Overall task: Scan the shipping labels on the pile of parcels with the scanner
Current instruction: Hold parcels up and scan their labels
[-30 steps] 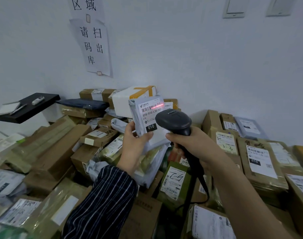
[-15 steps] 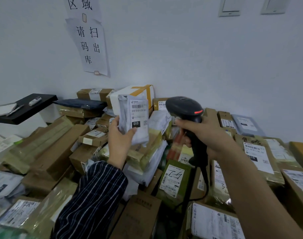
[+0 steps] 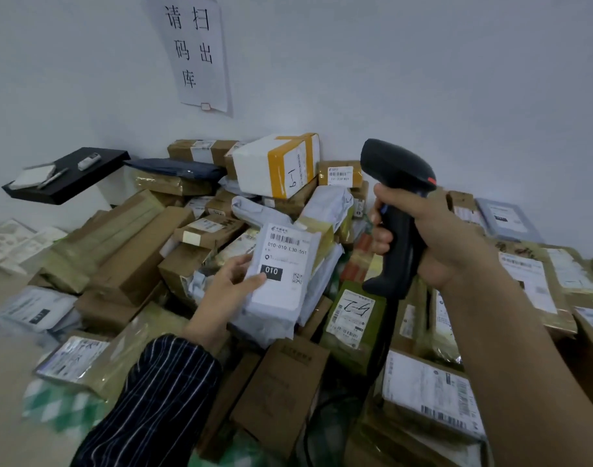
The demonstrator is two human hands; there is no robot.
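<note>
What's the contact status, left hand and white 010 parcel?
Touching. Head view shows the left hand pinching the white 010 parcel, thumb on its label.

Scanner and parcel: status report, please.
Left hand holds white parcel, label showing. Right hand grips scanner, no beam on label. Nothing between them.

My left arm wears a dark sleeve (image 3: 160,392) with thin white pinstripes running its length, its cuff (image 3: 184,348) ending at the wrist of my left hand (image 3: 227,288). My right forearm (image 3: 511,348) is bare.
</note>
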